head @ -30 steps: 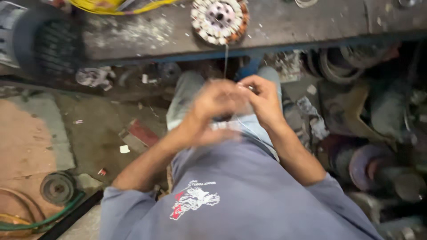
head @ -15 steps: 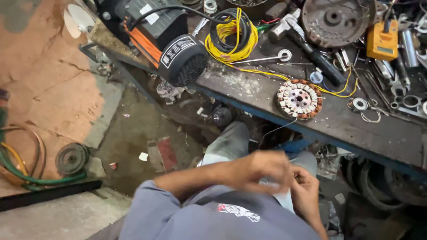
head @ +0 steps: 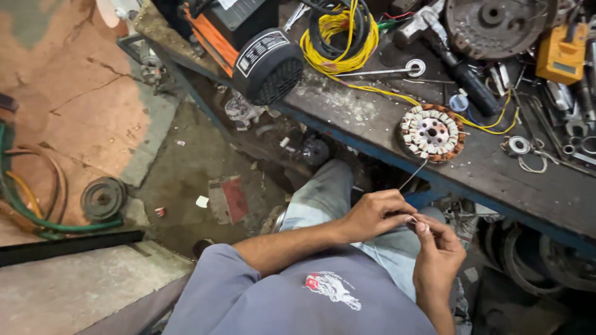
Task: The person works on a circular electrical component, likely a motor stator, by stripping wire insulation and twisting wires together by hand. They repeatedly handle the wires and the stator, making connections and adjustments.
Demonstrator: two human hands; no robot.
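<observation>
Wire (head: 415,174), thin, runs taut from my pinch toward one o'clock up to the stator (head: 432,132) on the bench (head: 496,180); left hand (head: 372,214) and right hand (head: 437,251) both pinch its near end.

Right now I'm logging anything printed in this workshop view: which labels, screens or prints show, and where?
Rating label: pale rectangle on the black motor end cap, bench's left end.
Yellow multimeter: boxy, bench's far right; its screen can't be made out.
Shirt print: small red-and-white emblem on the grey shirt.
</observation>
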